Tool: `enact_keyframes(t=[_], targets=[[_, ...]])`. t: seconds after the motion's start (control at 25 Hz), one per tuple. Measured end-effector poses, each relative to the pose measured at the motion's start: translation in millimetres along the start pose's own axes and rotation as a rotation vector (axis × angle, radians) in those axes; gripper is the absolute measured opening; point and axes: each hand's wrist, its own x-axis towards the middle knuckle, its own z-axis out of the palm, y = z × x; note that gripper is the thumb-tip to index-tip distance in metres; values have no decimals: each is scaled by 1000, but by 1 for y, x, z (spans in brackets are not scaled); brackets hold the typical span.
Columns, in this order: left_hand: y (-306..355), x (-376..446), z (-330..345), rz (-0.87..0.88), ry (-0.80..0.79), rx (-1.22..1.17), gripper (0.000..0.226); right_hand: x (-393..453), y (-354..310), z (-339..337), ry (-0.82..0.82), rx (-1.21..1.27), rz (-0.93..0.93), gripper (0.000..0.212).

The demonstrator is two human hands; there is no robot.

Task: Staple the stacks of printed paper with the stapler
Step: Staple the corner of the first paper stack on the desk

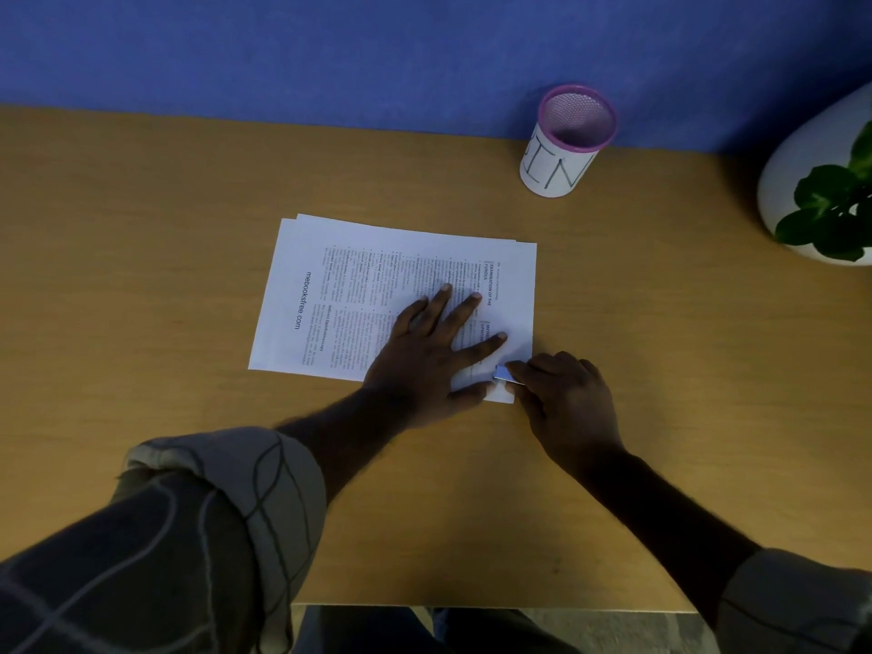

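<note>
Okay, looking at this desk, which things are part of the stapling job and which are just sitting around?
Part of the job:
paper stack, pressed flat by the left hand
small stapler, gripped in the right hand at the stack's near right corner

Just sitting around:
pink-rimmed mesh cup
potted plant

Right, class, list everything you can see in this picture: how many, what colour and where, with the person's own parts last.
Desk: one, light brown wood, fills the middle.
Wall: one, blue, behind the desk.
Stack of printed paper: one, white with black text, desk centre.
Stapler: one, only a silvery end shows, at the stack's near right corner.
Pen pot: one, pink mesh with a white label, far right of centre.
Plant: one, green leaves in a white pot, right edge.
Left hand: flat on the paper, fingers spread.
Right hand: closed over the stapler.
Sleeves: two, grey patterned, rolled.
</note>
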Motion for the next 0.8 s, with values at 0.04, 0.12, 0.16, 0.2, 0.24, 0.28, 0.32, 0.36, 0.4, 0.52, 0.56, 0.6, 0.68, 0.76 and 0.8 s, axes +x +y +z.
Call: enact_keyframes(t=[0.04, 0.12, 0.16, 0.2, 0.24, 0.28, 0.32, 0.36, 0.4, 0.52, 0.56, 0.6, 0.68, 0.76, 0.8], targets=[[0, 0, 0, 0, -1, -5, 66, 0, 2, -1, -8, 1, -11, 27], [1, 2, -1, 4, 2, -15, 66, 2, 7, -4, -40, -4, -35, 26], [1, 2, -1, 2, 2, -18, 66, 3, 8, -4, -57, -10, -48, 26], [0, 2, -1, 1, 2, -17, 66, 5, 8, -4, -63, -20, -58, 26], [0, 1, 0, -1, -3, -15, 66, 5, 7, -2, -62, -27, -63, 26], [-1, 0, 0, -2, -8, -13, 66, 4, 6, -1, -50, -28, -59, 26], [0, 0, 0, 0, -11, -10, 67, 2, 4, 0, -31, -27, -50, 26], [0, -1, 0, -3, -10, -15, 67, 1, 2, 2, -11, -26, -41, 26], [0, -1, 0, -4, -4, -22, 66, 0, 0, 3, 11, -28, -32, 26], [0, 0, -1, -3, 15, -28, 65, -2, -4, 6, 33, -41, -16, 26], [-1, -1, -1, -2, 16, -26, 65, -3, -5, 7, 23, -44, -7, 26], [-1, 0, -1, 0, 19, -23, 66, -4, -6, 8, 10, -48, 2, 26], [0, 0, 0, 5, 25, -25, 66, -5, -7, 8, -11, -57, 14, 27], [0, 0, 1, 5, 26, -29, 66, -4, -8, 6, -19, -53, 24, 26], [-1, 1, 2, 3, 25, -30, 67, -2, -9, 4, -21, -38, 37, 25]])
